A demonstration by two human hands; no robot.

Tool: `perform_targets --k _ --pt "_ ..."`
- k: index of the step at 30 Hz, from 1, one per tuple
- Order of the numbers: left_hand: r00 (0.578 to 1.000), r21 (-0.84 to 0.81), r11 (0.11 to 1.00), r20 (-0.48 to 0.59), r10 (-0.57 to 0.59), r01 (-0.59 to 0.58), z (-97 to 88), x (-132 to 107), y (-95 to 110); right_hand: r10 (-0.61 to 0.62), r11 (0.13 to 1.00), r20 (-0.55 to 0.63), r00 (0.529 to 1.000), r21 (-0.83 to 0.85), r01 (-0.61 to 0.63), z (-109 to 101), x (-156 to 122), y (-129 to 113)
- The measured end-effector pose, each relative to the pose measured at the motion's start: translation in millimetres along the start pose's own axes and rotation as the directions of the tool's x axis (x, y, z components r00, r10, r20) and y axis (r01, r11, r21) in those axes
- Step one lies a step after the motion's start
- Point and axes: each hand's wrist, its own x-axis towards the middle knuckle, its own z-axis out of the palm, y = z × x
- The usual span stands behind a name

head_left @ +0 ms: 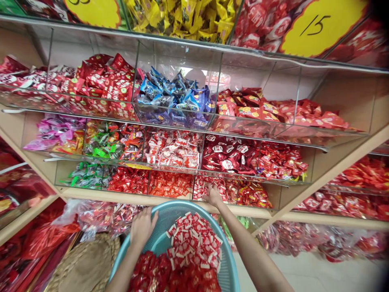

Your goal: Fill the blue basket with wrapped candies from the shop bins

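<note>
My left hand [142, 226] grips the upper left rim of a teal plastic basket [225, 243], its thumb on the inner side. Inside the basket, small red-and-white wrapped candies [194, 239] are heaped at the right, and darker red wrapped candies [152, 269] fill the near part. My right hand [213, 195] reaches past the basket's far rim into a bottom-shelf compartment of red-and-white wrapped candies [199, 185]. Its fingers are curled against those candies, and the fingertips are partly hidden among them.
Tiered wooden shelving [170, 199] with clear dividers holds many wrapped candies, including blue ones [170, 91]. A yellow price sign [322, 26] hangs at the upper right. A woven basket [86, 263] stands left of the teal one. Bagged goods [328, 239] lie under the shelf at right.
</note>
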Motion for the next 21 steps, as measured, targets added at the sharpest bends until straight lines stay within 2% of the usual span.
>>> perform_targets --k 9,14,21 --pt "1.000 0.033 0.999 -0.023 0.017 -0.017 2.1 -0.7 -0.9 0.002 0.993 -0.018 1.000 0.118 0.000 2.7 1.4 5.8" --pt "1.000 0.033 0.999 -0.020 0.017 -0.016 2.2 -1.0 -1.3 -0.003 0.973 -0.090 0.996 0.229 0.024 6.8 2.7 11.0" --pt "1.000 0.024 1.000 -0.027 0.016 -0.015 1.9 -0.8 -0.7 0.015 0.874 -0.213 0.977 0.478 0.091 11.1 9.3 23.9"
